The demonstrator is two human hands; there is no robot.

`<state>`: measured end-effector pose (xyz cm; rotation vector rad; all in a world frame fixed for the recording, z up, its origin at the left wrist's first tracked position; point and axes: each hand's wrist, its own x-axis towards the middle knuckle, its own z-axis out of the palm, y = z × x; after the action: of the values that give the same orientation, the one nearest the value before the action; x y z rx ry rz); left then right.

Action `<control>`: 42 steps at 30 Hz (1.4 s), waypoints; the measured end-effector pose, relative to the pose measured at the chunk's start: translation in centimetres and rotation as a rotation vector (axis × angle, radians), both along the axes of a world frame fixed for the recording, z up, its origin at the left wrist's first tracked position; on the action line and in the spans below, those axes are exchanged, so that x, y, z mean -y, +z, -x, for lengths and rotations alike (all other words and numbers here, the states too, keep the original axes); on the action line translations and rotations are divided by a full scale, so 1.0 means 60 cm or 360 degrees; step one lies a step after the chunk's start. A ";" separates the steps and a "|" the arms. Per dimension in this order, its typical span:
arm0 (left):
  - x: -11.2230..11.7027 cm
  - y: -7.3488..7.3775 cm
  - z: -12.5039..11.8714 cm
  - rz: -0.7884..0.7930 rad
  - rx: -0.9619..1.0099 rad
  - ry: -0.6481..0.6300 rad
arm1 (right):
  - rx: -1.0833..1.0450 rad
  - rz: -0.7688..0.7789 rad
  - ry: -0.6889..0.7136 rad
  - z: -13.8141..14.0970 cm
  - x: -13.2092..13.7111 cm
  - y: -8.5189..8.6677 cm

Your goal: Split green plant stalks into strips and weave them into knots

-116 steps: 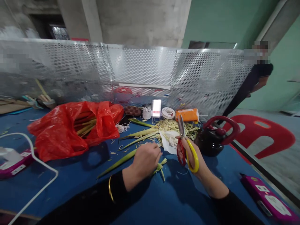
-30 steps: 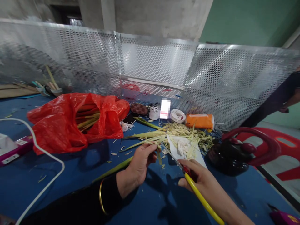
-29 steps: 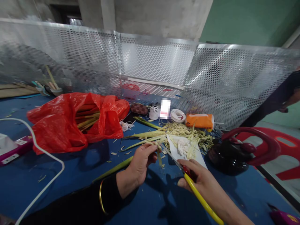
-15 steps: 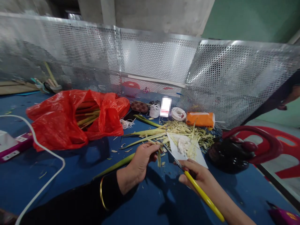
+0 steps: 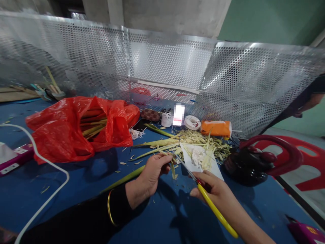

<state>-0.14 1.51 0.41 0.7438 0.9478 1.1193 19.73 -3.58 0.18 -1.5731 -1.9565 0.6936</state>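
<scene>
In the head view, the left hand (image 5: 152,173) pinches 1 leaf strip (image 5: 173,171) above the blue table (image 5: 162,225); the right hand (image 5: 213,186), apart, grips the scissors (image 5: 215,210), blades (image 5: 186,168) near the strip. On the white roll (image 5: 189,122), the dark red mark (image 5: 197,124) (too small) cannot be read.

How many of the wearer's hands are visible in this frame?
2: the left hand, mid-frame, holding a plant strip, and the right hand, farther right, holding scissors. Neither is hidden.

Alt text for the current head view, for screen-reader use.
A right hand holds yellow-handled scissors near a plant strip in the left hand, over a blue table. Pale trimmings lie beyond, between a red bag and dark kettle.
</scene>
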 end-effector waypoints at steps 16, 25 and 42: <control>-0.002 -0.002 0.002 0.0070 0.0111 0.0016 | -0.0501 -0.0083 -0.0268 0.000 -0.006 -0.021; 0.013 0.010 0.002 0.0254 0.0438 -0.0137 | -0.1620 0.0450 -0.0406 0.010 0.005 0.001; -0.008 0.013 0.011 0.0099 0.0517 0.0085 | -0.0756 0.0079 -0.0099 0.027 0.034 -0.010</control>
<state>-0.83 2.01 1.16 0.4697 0.7262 1.2092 18.08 -5.63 -0.41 -1.3374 -1.5446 0.9916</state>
